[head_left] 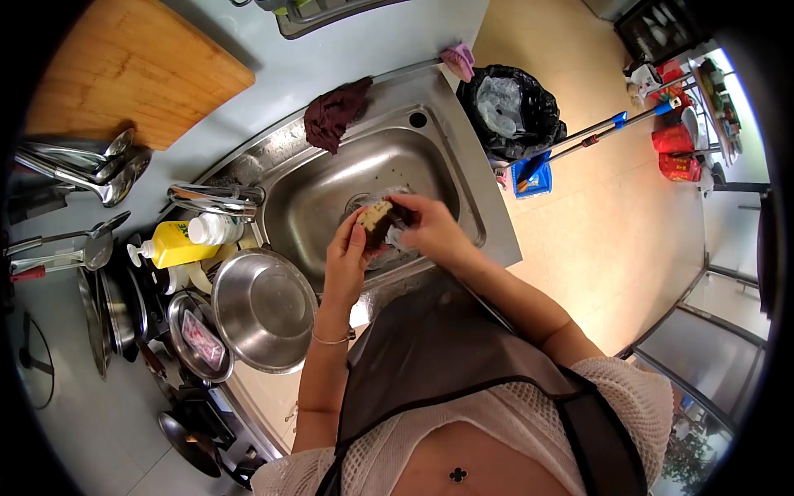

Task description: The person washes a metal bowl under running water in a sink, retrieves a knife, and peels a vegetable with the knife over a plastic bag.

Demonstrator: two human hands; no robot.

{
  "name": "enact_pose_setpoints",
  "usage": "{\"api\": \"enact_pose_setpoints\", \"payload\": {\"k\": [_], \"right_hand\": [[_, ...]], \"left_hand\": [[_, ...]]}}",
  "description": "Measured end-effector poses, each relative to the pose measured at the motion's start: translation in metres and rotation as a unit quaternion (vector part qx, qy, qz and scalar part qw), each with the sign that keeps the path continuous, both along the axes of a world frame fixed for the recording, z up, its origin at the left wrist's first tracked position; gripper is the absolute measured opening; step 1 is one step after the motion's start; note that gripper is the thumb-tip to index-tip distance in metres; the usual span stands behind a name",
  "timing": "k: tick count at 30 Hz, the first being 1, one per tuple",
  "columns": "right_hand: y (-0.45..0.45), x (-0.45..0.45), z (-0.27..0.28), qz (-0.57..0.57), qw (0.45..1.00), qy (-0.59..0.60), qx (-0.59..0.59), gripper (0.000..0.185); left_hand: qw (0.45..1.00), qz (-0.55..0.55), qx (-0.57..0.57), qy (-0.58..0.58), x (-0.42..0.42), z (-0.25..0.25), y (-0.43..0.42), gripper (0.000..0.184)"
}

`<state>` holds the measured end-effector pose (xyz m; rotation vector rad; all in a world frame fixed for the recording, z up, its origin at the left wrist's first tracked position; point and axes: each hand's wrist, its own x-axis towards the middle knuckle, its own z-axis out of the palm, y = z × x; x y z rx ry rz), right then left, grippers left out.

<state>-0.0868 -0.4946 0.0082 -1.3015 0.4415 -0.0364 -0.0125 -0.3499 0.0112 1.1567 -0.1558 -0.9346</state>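
Over the sink [285,207], my left hand [343,256] is closed around a chunk [376,217] with a pale yellow face, dark specks and a dark brown side; its exact kind is unclear. My right hand [434,236] is at the chunk's right side, fingers bent and closed on crumpled clear plastic wrap [394,238]. Part of the chunk is hidden behind the fingers. Small dark bits lie on the sink bottom beyond my hands.
A dark red cloth [335,116] hangs over the sink's far edge. Left of the sink are a steel basin [265,310], a yellow pump bottle [174,244] and the faucet [217,198]. A black-lined trash bin [542,107] stands on the floor at the right.
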Motion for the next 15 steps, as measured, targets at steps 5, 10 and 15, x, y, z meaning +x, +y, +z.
{"api": "enact_pose_setpoints", "payload": {"k": [5,10,15], "right_hand": [[0.013,-0.001,0.012,-0.089,0.985,-0.040,-0.144,0.055],[-0.012,0.000,0.003,-0.021,0.998,0.035,0.043,0.040],[0.025,0.004,0.008,-0.187,0.927,-0.103,-0.308,0.041]], "left_hand": [[1.000,0.010,-0.010,-0.018,-0.006,0.006,-0.003,0.042],[0.999,-0.048,-0.014,0.016,-0.002,0.008,0.005,0.045],[0.979,-0.064,0.059,-0.186,-0.001,0.002,-0.005,0.045]]}}
